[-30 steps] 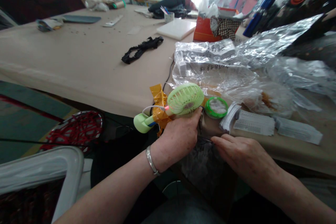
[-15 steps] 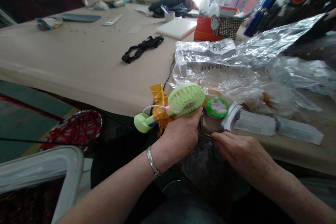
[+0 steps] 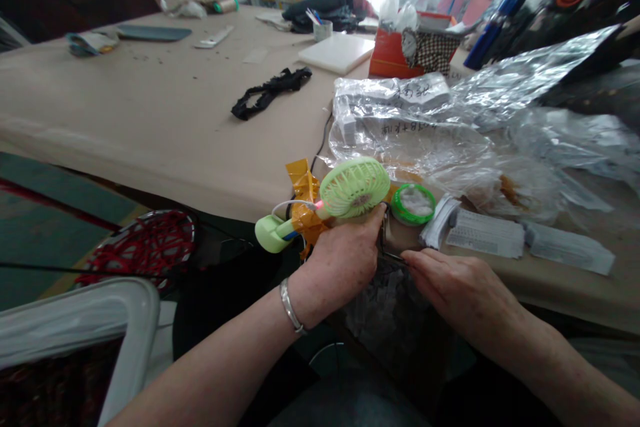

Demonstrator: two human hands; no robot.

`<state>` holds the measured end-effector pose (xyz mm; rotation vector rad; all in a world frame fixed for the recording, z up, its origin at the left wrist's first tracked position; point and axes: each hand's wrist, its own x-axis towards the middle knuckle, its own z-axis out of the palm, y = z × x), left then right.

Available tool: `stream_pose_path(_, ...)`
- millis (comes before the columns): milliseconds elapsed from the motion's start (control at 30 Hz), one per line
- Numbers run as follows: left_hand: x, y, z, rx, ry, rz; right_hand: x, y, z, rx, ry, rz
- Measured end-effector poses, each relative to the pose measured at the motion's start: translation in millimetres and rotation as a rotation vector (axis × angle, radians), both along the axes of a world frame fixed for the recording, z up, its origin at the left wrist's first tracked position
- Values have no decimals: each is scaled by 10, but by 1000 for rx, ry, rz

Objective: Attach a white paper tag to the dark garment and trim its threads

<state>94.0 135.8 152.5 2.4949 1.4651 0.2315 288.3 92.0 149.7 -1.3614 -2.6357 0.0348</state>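
My left hand [image 3: 345, 260], with a silver bracelet on its wrist, is closed at the table's front edge beside a green handheld fan [image 3: 356, 188]. Its index finger points forward; the other fingers curl under, and what they hold is hidden. To its right my right hand [image 3: 457, 283] is closed in a pinch on the end of a thin dark strip [image 3: 395, 258], which runs toward my left fingertips. Orange tape [image 3: 306, 213] wraps the fan's handle. Just beyond the hands sits a round green container [image 3: 413, 205] with white stuff inside, next to stacked white labels [image 3: 485, 233].
Clear plastic bags [image 3: 410, 133] cover the table's right side. Farther back are a black strap-like piece [image 3: 270, 92], a white board [image 3: 337, 53] and a red box [image 3: 393, 53]. A white-rimmed bin [image 3: 145, 307] and a basket of red strips [image 3: 145, 250] stand at lower left.
My right hand has shifted very slightly to the left with the thin strip. My left hand and the fan look the same.
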Motion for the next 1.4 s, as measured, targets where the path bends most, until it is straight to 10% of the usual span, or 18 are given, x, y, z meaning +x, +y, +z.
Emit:
stream_pose_path(667,8,1,-31,-13,-11,9,12,-52,-54,181,-109,22)
stream_pose_path(1400,6,-7,-10,-38,-18,11,29,-55,-134,3,172,-44)
